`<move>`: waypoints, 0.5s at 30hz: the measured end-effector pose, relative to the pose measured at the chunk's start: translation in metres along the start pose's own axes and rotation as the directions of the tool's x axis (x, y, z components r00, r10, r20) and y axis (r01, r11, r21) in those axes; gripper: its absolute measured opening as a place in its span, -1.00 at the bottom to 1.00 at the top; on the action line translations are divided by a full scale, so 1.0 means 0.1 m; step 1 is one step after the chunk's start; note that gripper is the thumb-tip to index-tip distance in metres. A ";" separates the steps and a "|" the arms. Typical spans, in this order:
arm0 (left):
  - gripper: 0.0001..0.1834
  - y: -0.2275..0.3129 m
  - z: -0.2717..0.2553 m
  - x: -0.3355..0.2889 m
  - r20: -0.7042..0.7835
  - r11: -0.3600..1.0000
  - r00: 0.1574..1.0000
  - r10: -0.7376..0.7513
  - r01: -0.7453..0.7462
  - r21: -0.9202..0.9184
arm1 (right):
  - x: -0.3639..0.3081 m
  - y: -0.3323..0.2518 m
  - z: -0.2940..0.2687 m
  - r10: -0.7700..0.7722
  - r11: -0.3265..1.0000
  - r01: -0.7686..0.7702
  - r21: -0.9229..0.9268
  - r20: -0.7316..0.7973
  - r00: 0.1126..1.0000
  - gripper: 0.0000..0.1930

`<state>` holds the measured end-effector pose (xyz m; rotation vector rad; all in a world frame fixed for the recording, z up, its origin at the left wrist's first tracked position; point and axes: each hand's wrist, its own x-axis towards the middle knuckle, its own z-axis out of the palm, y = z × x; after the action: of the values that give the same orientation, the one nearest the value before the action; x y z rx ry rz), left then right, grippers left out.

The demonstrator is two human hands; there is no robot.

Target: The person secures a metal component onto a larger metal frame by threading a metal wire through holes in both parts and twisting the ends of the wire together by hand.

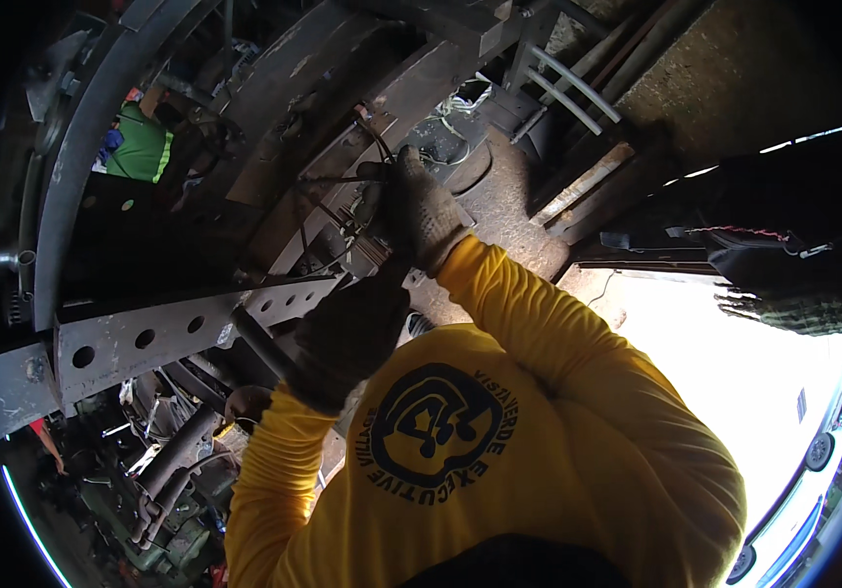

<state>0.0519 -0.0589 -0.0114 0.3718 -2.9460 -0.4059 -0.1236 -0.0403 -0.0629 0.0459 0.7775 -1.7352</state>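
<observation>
Has left hand (350, 333) and right hand (428, 211) close together, the right farther forward, perhaps to steady each other. Cannot tell what either is clamped on: too shadowed. Shows thin rods (350, 227) just left of the right; perforated beam (168, 333) left of both, probably as support.

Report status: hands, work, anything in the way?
Right hand gloved, at thin rods or wires; left hand gloved, lower in view. Grip unclear in shadow. Perforated metal beam close by the left.
</observation>
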 end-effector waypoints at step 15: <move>-0.57 0.17 0.01 0.19 -0.157 0.973 0.982 -0.105 0.134 0.189 | 0.30 0.01 -0.08 -0.006 0.994 -0.002 -0.110 -0.072 0.997 -0.17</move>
<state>0.0296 -0.0479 -0.0056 0.5799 -2.8353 -0.0913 -0.1356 -0.0623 -0.0818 0.0326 0.9253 -1.6971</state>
